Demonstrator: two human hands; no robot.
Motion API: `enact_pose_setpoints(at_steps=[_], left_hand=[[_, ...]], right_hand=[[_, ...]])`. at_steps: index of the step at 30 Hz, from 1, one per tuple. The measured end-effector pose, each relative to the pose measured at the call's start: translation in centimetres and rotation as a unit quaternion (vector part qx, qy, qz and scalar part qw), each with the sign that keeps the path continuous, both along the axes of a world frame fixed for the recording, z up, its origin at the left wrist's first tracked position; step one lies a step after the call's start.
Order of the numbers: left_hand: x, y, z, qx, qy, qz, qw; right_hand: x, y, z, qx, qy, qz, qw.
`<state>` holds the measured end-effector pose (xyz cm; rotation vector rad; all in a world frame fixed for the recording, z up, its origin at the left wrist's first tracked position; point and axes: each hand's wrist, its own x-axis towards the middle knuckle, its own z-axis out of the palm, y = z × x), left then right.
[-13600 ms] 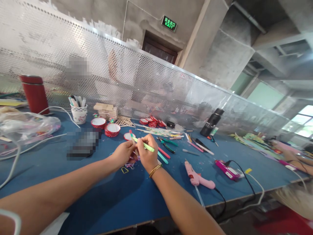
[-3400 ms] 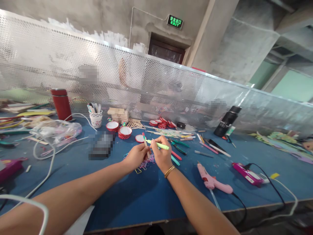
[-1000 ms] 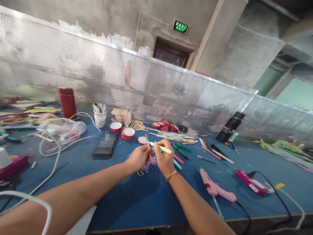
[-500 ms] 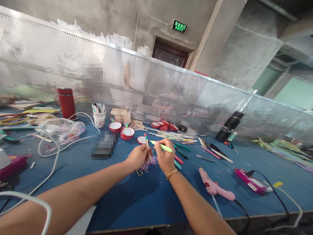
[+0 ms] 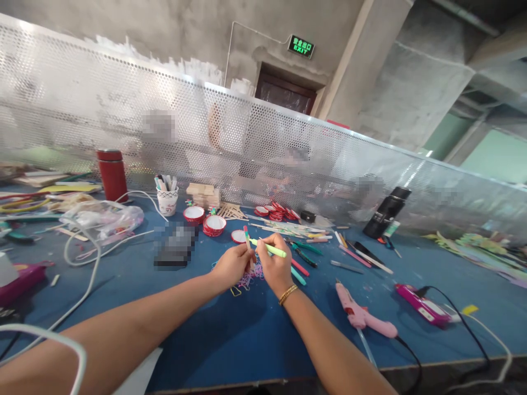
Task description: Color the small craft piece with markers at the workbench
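Upright in my left hand (image 5: 233,267) is a flat wooden craft stick (image 5: 247,237), pinched near its lower part; its top is coloured red and green. My right hand (image 5: 276,264) grips a yellow-green marker (image 5: 275,250) like a pen, with its tip at the stick, seemingly touching it. Below both hands lies a tangle of pink, purple and yellow rubber bands (image 5: 247,281), partly hidden by my fingers. A pink marker (image 5: 301,267) and a teal marker (image 5: 298,276) rest just right of my right hand.
A pink glue gun (image 5: 364,314) and a purple power strip (image 5: 422,305) lie to the right. Behind are red-rimmed round pieces (image 5: 214,224), a paper cup of pens (image 5: 167,201), pliers (image 5: 303,255) and a black bottle (image 5: 387,212). A red flask (image 5: 112,175) and white cable (image 5: 96,258) are left.
My right hand has shifted slightly left, bringing the yellow-green marker's tip from beside the craft stick up to it. My left hand keeps its hold on the stick.
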<state>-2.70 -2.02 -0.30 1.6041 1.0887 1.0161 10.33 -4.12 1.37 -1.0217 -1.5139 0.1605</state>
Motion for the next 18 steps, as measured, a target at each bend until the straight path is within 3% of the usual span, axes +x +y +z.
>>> enact_pose_setpoints(at_steps=[9, 18], left_hand=[[-0.04, 0.03, -0.28, 0.027, -0.012, -0.026, 0.999], [0.11, 0.00, -0.52, 0.002, -0.020, 0.005, 1.000]], right_hand=[[-0.20, -0.21, 0.20, -0.011, 0.030, 0.014, 0.999], [-0.20, -0.34, 0.00, -0.007, 0.017, 0.017, 1.000]])
